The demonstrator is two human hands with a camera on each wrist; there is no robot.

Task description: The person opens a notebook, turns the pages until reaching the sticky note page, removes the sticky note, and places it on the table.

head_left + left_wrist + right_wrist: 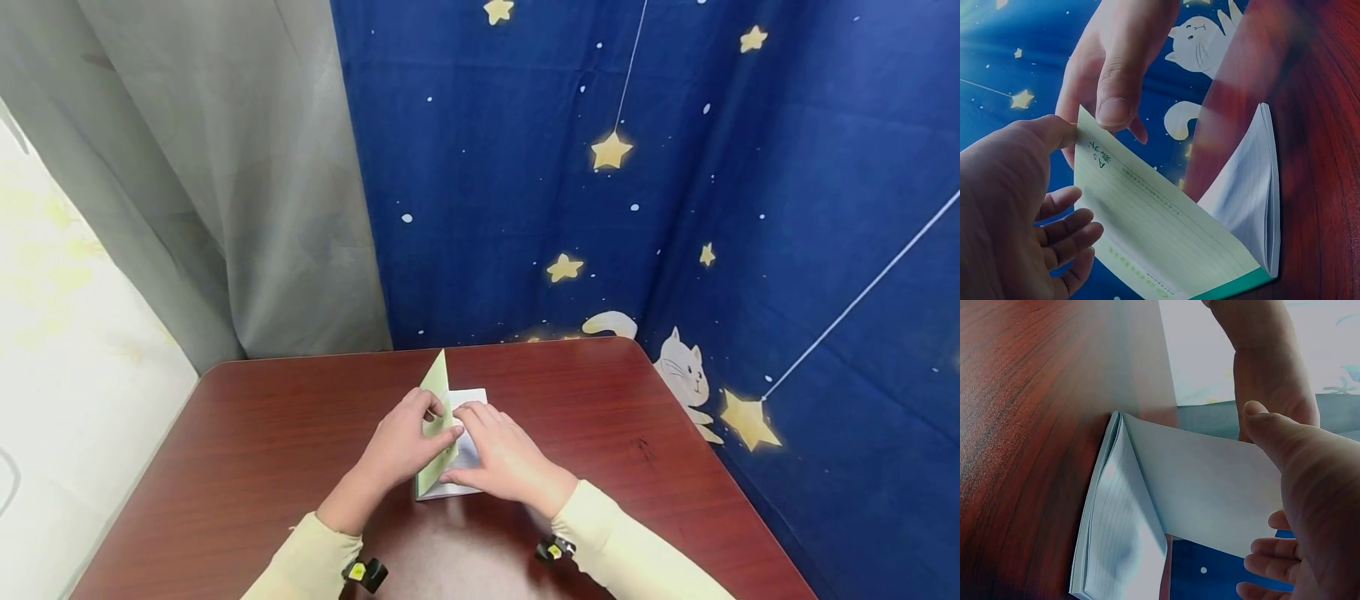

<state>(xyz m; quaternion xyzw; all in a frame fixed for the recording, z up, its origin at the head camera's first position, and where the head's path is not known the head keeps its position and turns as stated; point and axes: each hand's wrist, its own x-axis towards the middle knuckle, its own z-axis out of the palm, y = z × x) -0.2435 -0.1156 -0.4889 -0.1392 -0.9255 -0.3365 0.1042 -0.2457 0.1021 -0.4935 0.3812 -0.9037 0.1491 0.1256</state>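
A notebook [467,454] lies on the table, its pale green front cover [437,433] raised nearly upright. In the left wrist view, the cover's outer face [1147,219] carries ruled lines, lettering and a darker green strip by the spine. The left hand [401,437] pinches the free edge of the cover, its other fingers loosely bent beside the outer face. Close by on the page side, the right hand [510,458] has its thumb at the cover's edge and its fingers spread, relaxed. White lined pages [1122,531] show beneath the cover.
The reddish-brown wooden table [300,433] extends on both sides of the notebook. Behind it hang a grey curtain [292,208] and a blue curtain [510,183] with stars. Each sleeved wrist carries a small black camera, one being the left camera [365,573].
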